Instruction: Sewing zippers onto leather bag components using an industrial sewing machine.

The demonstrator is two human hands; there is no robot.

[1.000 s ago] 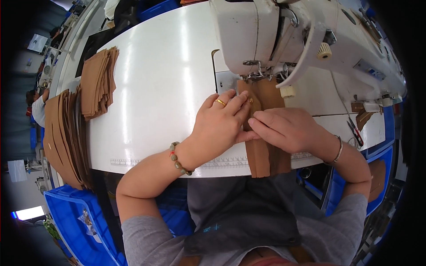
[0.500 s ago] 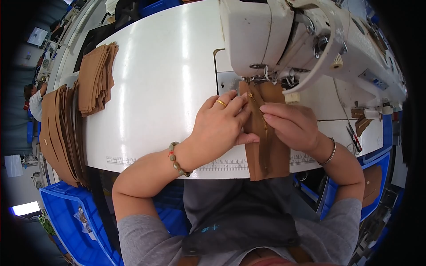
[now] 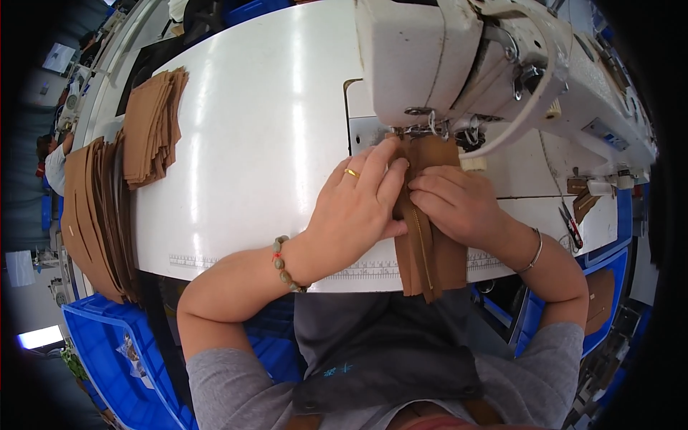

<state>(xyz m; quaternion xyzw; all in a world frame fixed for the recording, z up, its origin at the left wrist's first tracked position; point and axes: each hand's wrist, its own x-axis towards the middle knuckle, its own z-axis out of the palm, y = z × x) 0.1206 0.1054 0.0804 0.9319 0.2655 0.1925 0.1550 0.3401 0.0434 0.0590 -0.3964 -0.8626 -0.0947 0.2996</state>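
Observation:
A brown fabric piece (image 3: 451,261) lies at the front edge of the white table, its far end at the presser foot of the sewing machine (image 3: 412,68). Along it runs a brown zipper (image 3: 421,247) with gold-coloured teeth, its near end reaching past the fabric's edge. My left hand (image 3: 362,190) bends its fingers onto the zipper's far part, fingertips close to the presser foot, thumb resting lower down at the fabric's left side. From the right, my right hand (image 3: 455,204) pinches the zipper tape; its thumb is hidden. The zipper's far end is covered by my fingers.
Two stacks of brown pieces, a smaller stack (image 3: 152,129) and a larger stack (image 3: 93,222), lie at the left. Red-and-black snips (image 3: 572,228) lie at the right. Blue bins, including a left bin (image 3: 118,344), stand below table height. A person (image 3: 56,161) sits far left.
My left fingers have moved farther forward, toward the presser foot. My right hand has shifted slightly left along the zipper. The zipper's near end now sticks out beyond the fabric.

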